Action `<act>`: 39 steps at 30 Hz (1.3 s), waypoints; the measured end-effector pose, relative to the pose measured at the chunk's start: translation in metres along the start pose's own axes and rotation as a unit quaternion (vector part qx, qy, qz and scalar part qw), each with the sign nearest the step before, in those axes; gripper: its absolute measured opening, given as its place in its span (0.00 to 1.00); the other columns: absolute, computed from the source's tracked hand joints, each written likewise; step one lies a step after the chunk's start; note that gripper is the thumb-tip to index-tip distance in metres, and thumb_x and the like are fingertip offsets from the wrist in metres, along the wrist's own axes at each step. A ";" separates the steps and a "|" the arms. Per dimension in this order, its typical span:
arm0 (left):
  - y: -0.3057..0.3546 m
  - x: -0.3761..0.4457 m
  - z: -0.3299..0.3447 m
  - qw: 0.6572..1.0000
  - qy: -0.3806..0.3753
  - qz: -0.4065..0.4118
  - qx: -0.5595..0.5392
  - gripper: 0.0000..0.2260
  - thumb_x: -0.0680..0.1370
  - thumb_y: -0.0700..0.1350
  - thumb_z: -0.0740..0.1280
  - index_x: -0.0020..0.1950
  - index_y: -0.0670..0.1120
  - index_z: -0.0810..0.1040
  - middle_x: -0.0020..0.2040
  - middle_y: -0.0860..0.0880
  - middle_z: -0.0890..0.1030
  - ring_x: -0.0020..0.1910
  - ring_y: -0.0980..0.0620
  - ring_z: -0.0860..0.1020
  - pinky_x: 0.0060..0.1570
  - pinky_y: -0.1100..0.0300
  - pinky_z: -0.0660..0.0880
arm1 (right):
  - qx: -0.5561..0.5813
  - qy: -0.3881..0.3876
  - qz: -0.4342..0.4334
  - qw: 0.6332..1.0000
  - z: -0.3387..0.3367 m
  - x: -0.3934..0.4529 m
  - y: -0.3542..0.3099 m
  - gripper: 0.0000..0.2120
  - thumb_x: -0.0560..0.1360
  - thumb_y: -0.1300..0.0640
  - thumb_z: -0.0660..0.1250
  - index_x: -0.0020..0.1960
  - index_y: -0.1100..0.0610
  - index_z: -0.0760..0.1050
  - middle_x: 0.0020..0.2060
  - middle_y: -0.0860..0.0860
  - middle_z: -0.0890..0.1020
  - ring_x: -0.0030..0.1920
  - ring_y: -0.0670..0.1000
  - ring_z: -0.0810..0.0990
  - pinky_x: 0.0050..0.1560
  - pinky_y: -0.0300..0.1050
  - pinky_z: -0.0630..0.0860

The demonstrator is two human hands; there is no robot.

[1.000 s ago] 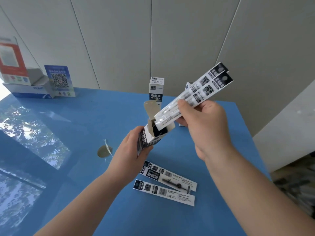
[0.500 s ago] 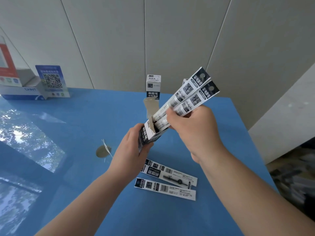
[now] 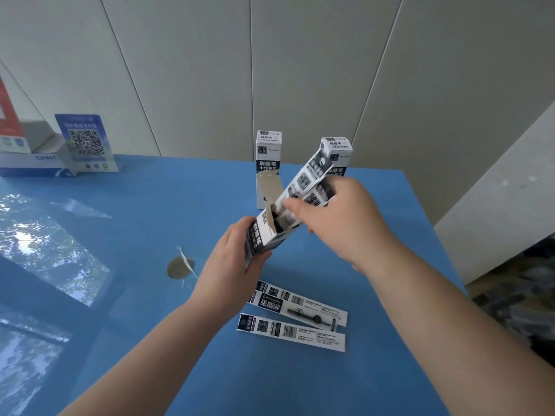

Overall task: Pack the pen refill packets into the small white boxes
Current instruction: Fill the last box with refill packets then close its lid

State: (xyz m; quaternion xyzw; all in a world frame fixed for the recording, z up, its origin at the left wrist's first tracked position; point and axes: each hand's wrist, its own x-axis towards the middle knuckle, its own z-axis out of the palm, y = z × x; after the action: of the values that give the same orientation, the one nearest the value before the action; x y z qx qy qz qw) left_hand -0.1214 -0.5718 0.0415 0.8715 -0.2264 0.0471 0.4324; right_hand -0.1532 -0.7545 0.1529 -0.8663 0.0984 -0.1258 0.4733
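Refill packets (image 3: 306, 183) held in a bunch by the right hand (image 3: 339, 217) slant down into the open top of a small white box (image 3: 265, 235), their lower ends already inside and their dark-printed tops jutting up to the right. The left hand (image 3: 231, 265) is clenched around the box's lower part, holding it tilted above the blue table (image 3: 150, 205), its top flap (image 3: 268, 187) standing up. Two more packets (image 3: 295, 318) lie flat on the table below the hands, side by side. Two closed boxes (image 3: 268, 157) stand upright near the table's far edge.
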 end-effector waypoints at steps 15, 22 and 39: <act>-0.001 -0.001 0.003 1.000 -0.004 0.017 -0.005 0.18 0.79 0.46 0.69 0.64 0.60 0.67 0.53 0.67 0.72 0.55 0.63 0.71 0.47 0.72 0.67 | -0.054 -0.068 -0.009 0.996 0.006 0.003 0.001 0.02 0.73 0.52 0.75 0.43 0.48 0.83 0.34 0.42 0.84 0.37 0.45 0.81 0.39 0.46 0.78; -0.003 -0.001 0.003 1.000 -0.005 0.015 0.001 0.19 0.79 0.46 0.69 0.64 0.61 0.66 0.53 0.67 0.72 0.54 0.61 0.71 0.47 0.70 0.68 | -0.115 -0.100 -0.051 0.987 -0.013 0.001 0.002 0.08 0.70 0.49 0.75 0.48 0.44 0.81 0.39 0.38 0.84 0.39 0.40 0.82 0.41 0.40 0.78; 0.000 -0.003 0.005 0.999 -0.007 0.038 0.022 0.16 0.79 0.46 0.69 0.63 0.56 0.68 0.53 0.60 0.73 0.52 0.57 0.72 0.45 0.63 0.68 | -0.336 -0.132 -0.036 0.932 0.012 0.006 -0.025 0.06 0.73 0.57 0.69 0.41 0.56 0.84 0.37 0.57 0.83 0.36 0.57 0.79 0.35 0.44 0.76</act>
State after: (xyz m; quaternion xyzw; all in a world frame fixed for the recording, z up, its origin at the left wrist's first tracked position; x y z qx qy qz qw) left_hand -0.1244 -0.5749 0.0377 0.8717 -0.2613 0.0620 0.4098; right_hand -0.1427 -0.7333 0.1679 -0.9865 0.0403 0.0131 0.1582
